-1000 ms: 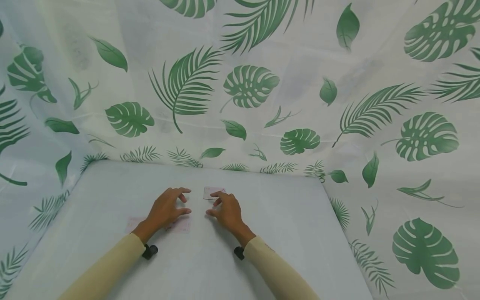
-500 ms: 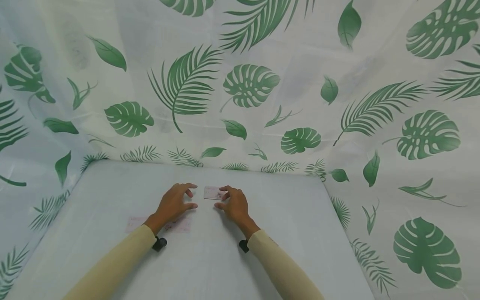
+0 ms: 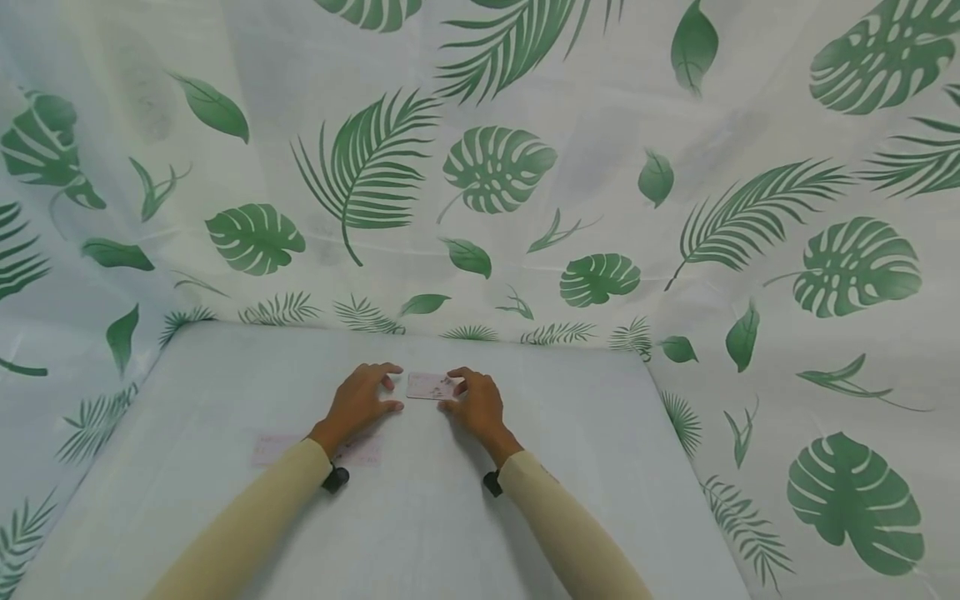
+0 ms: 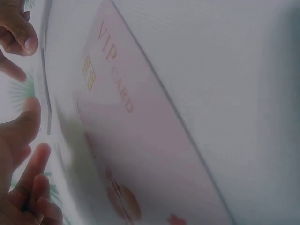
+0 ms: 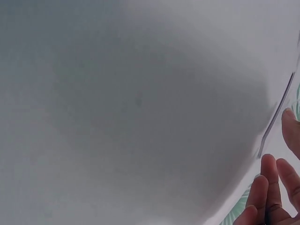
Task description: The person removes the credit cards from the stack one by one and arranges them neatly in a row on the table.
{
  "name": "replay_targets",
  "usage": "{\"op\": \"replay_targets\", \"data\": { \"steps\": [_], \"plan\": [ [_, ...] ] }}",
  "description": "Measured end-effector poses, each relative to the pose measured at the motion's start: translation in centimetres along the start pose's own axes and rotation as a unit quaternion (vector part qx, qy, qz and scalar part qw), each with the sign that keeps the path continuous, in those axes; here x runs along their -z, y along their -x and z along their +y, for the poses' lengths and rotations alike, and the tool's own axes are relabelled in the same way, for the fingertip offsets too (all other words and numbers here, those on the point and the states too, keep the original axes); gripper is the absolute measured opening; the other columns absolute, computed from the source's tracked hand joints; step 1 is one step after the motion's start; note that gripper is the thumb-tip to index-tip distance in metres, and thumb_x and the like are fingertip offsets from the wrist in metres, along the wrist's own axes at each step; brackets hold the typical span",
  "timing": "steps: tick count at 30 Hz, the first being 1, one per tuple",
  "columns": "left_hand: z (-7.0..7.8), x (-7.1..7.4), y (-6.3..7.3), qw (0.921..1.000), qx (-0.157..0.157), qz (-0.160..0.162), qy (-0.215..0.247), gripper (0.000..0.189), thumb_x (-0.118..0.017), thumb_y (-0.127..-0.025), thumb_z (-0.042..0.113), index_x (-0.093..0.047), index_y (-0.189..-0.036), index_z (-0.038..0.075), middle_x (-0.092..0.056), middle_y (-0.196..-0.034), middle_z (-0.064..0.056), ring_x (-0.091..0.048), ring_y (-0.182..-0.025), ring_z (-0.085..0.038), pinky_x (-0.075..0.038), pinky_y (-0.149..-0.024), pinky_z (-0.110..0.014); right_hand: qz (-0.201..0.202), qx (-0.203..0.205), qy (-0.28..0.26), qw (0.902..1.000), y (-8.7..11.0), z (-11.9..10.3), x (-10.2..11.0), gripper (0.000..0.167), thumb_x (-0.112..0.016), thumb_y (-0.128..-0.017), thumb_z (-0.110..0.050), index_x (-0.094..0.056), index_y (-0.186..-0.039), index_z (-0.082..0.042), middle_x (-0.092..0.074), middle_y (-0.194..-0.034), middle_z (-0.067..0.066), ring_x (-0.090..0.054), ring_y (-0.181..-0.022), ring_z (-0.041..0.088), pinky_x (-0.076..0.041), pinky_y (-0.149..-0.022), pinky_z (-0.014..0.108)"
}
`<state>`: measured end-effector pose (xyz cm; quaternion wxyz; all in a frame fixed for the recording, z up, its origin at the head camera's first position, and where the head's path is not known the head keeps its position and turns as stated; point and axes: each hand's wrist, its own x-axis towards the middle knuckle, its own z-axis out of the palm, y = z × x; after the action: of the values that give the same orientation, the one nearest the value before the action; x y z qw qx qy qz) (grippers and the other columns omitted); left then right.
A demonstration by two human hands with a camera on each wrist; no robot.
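A small pink card (image 3: 429, 385) lies flat near the table's far side, between my two hands. My left hand (image 3: 360, 398) hovers just left of it, thumb and fingers spread apart with a gap between them. On the other side my right hand (image 3: 480, 404) has thumb and fingertips at the card's right end; whether they touch it I cannot tell. The right wrist view shows that card edge-on (image 5: 276, 112) beside parted fingers. Under my left forearm lies more pink printed card (image 3: 273, 448), partly hidden. Close up in the left wrist view, a pink card (image 4: 126, 117) reads "VIP CARD".
The white table (image 3: 420, 525) has a sheet with green leaf prints (image 3: 502, 167) rising behind it and at both sides. Each wrist wears a small black device (image 3: 336, 478).
Both hands have shifted right and slightly farther away. The left hand came nearer the small card, while the right slid back toward its right end, leaving more of it in sight.
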<state>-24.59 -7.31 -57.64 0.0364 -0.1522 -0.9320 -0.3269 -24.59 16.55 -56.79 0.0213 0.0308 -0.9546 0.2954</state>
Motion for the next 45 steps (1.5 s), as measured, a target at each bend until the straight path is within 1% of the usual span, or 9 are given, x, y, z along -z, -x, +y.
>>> {"op": "replay_targets", "data": {
  "steps": [4,8,15,19,25,29,33,38,45],
  "plan": [
    [-0.1,-0.7,-0.7,0.9999,0.005,-0.009,-0.004,0.066,-0.092,-0.083,0.028,-0.065,-0.14,0.012,-0.074,-0.104,-0.002,-0.061,-0.104,-0.025,-0.053,-0.094,-0.048,-0.005,-0.014,-0.003,0.9999,-0.4,0.3,0.1,0.057,-0.094,-0.081,-0.017,-0.071,-0.133,-0.016,-0.074,-0.095,0.004,-0.059,-0.096,0.024,-0.048,-0.093,0.043],
    [0.1,-1.2,-1.3,0.9998,0.013,-0.015,-0.007,0.064,-0.092,-0.084,0.027,-0.065,-0.14,0.012,-0.072,-0.103,-0.001,-0.06,-0.105,-0.025,-0.052,-0.095,-0.048,-0.014,-0.027,-0.001,0.9995,-0.7,0.4,0.0,0.057,-0.093,-0.082,-0.018,-0.071,-0.134,-0.018,-0.073,-0.096,0.002,-0.059,-0.097,0.024,-0.048,-0.095,0.043],
    [0.8,-1.7,-2.3,0.9994,0.02,-0.02,-0.02,0.061,-0.092,-0.083,0.026,-0.067,-0.137,0.01,-0.069,-0.098,-0.003,-0.057,-0.098,-0.024,-0.05,-0.087,-0.044,-0.028,-0.031,-0.001,0.9991,-1.3,0.7,0.1,0.057,-0.093,-0.082,-0.017,-0.071,-0.135,-0.017,-0.071,-0.095,0.002,-0.059,-0.099,0.024,-0.049,-0.097,0.045],
    [1.0,-1.9,-2.8,0.9987,0.025,-0.033,-0.029,0.06,-0.091,-0.084,0.026,-0.067,-0.137,0.01,-0.067,-0.097,-0.003,-0.055,-0.096,-0.023,-0.048,-0.083,-0.04,-0.045,-0.032,0.002,0.9985,-1.7,0.9,0.1,0.057,-0.092,-0.084,-0.018,-0.07,-0.137,-0.018,-0.07,-0.096,0.002,-0.058,-0.099,0.023,-0.048,-0.095,0.043],
    [1.3,-2.0,-3.2,0.9974,0.036,-0.052,-0.035,0.055,-0.088,-0.088,0.026,-0.068,-0.137,0.011,-0.063,-0.099,-0.004,-0.053,-0.096,-0.022,-0.046,-0.084,-0.039,-0.073,-0.031,0.014,0.9967,-2.2,0.9,0.4,0.054,-0.09,-0.086,-0.019,-0.07,-0.137,-0.019,-0.067,-0.098,0.002,-0.057,-0.096,0.022,-0.046,-0.093,0.041],
    [1.2,-2.0,-3.2,0.9973,0.032,-0.056,-0.036,0.051,-0.087,-0.089,0.025,-0.069,-0.134,0.01,-0.062,-0.099,-0.004,-0.053,-0.096,-0.022,-0.046,-0.083,-0.039,-0.08,-0.034,0.01,0.9962,-2.3,0.6,0.5,0.05,-0.089,-0.087,-0.018,-0.071,-0.134,-0.018,-0.067,-0.098,0.004,-0.057,-0.096,0.023,-0.046,-0.092,0.041],
    [1.1,-2.2,-3.3,0.9975,0.031,-0.053,-0.037,0.049,-0.088,-0.088,0.024,-0.068,-0.131,0.011,-0.064,-0.099,-0.003,-0.054,-0.098,-0.022,-0.047,-0.084,-0.04,-0.078,-0.035,0.008,0.9963,-2.2,0.5,0.4,0.048,-0.088,-0.088,-0.017,-0.071,-0.133,-0.018,-0.067,-0.098,0.004,-0.057,-0.097,0.024,-0.047,-0.093,0.042],
    [1.3,-2.1,-3.2,0.9982,0.032,-0.045,-0.023,0.048,-0.088,-0.088,0.021,-0.066,-0.13,0.009,-0.066,-0.1,-0.004,-0.056,-0.1,-0.024,-0.049,-0.087,-0.043,-0.057,-0.019,0.012,0.9981,-2.1,0.5,0.1,0.049,-0.089,-0.087,-0.017,-0.07,-0.132,-0.018,-0.07,-0.096,0.002,-0.058,-0.098,0.023,-0.048,-0.094,0.043],
    [1.7,-1.7,-2.8,0.999,0.021,-0.036,-0.015,0.05,-0.087,-0.089,0.02,-0.065,-0.131,0.008,-0.07,-0.099,-0.004,-0.058,-0.102,-0.026,-0.05,-0.089,-0.045,-0.038,-0.001,0.021,0.9991,-1.9,0.6,-0.2,0.051,-0.09,-0.086,-0.017,-0.069,-0.132,-0.019,-0.071,-0.094,0.0,-0.057,-0.093,0.019,-0.048,-0.088,0.039]
  ]
}}
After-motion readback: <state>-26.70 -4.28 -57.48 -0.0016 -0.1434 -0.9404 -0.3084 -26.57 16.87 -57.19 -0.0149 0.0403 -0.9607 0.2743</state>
